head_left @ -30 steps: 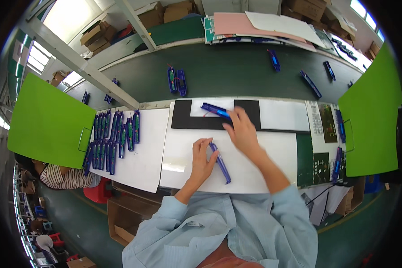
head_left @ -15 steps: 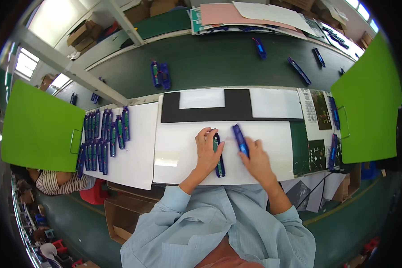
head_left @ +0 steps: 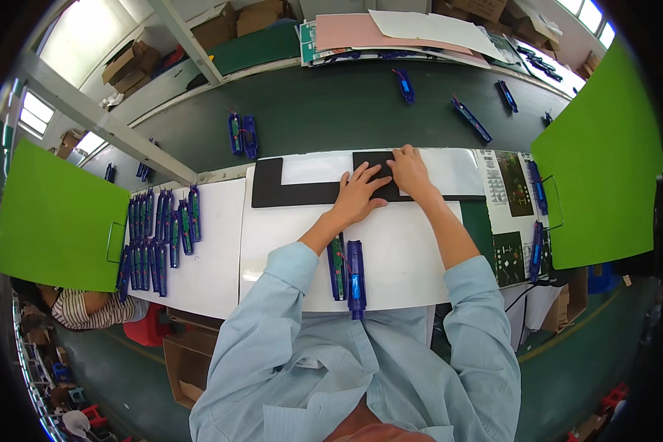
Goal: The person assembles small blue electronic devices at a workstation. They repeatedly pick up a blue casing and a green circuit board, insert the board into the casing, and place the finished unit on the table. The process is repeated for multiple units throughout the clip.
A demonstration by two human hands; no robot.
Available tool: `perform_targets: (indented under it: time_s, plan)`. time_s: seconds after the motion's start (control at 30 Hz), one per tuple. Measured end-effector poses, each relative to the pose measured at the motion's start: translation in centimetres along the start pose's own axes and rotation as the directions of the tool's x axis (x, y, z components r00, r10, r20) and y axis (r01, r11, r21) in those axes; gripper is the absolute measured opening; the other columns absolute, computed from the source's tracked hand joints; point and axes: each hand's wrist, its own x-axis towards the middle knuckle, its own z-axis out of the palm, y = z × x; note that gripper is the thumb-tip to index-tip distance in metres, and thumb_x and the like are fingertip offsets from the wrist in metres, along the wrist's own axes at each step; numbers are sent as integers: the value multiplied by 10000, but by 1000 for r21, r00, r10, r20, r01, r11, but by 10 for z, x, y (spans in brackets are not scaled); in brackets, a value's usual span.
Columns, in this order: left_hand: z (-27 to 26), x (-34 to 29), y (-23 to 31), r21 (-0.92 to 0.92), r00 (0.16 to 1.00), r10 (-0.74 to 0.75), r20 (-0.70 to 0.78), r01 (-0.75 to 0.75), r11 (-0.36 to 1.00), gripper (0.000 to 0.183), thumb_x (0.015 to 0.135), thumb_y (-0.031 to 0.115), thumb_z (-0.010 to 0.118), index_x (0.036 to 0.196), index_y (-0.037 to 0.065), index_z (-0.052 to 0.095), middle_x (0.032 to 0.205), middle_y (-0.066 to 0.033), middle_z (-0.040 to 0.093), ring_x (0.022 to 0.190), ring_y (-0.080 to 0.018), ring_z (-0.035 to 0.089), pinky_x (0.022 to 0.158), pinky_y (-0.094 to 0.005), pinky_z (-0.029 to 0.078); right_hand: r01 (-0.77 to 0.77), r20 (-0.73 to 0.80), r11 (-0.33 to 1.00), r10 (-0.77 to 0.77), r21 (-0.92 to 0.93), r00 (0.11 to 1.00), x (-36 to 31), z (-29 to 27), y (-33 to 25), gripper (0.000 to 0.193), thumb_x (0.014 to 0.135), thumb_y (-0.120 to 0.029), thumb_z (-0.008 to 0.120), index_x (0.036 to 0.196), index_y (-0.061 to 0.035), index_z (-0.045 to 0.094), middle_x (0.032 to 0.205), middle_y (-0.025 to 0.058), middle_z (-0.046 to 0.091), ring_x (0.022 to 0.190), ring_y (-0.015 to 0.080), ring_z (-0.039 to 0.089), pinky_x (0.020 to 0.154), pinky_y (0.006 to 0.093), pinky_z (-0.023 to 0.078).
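Observation:
My left hand [head_left: 358, 193] lies with fingers spread on a black foam-like board [head_left: 298, 194] that has white cut-out areas. Beside it, my right hand [head_left: 410, 174] has its fingers bent together at the upper edge of the board's black middle part. Whatever is between those fingertips, if anything, is too small to make out. Below my hands, two long parts lie side by side on the white work surface: a blue casing half holding a green circuit board [head_left: 338, 276] and a plain blue casing [head_left: 356, 269], which reaches the table's front edge.
Several blue casings with circuit boards stand in rows on a white sheet [head_left: 206, 276] at left. Green panels [head_left: 62, 221] flank both sides. Beyond the table, a dark green conveyor belt [head_left: 324, 110] carries more blue parts. Printed sheets [head_left: 512, 184] lie at right; another person's striped sleeve [head_left: 88, 308] shows at lower left.
Both hands have let go of the blue parts, which now lie side by side near the front edge. My hands have moved away from me onto the black board.

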Motion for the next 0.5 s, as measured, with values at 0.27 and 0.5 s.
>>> perform_targets:
  time_s: [0.27,0.5]
  plan:
    - [5,-5,-3,-22,999,-1,-44,0,1000,626,907,414,808,1494,281,637,1676,-69,438,1608,-345,274,1239,-674,192,-86,-55,994,90,70,994,14,18,-11,218,985,-170,712,1102,14,712,1149,242,657,1120,428,629,970,498,540]
    - [9,-6,1,-17,996,-37,-83,36,999,612,914,422,798,1489,285,640,1669,-63,445,1605,-333,283,1243,-663,202,-29,-91,971,52,236,994,17,15,0,172,934,-103,745,1059,-9,673,1069,204,671,1044,402,647,926,484,526]
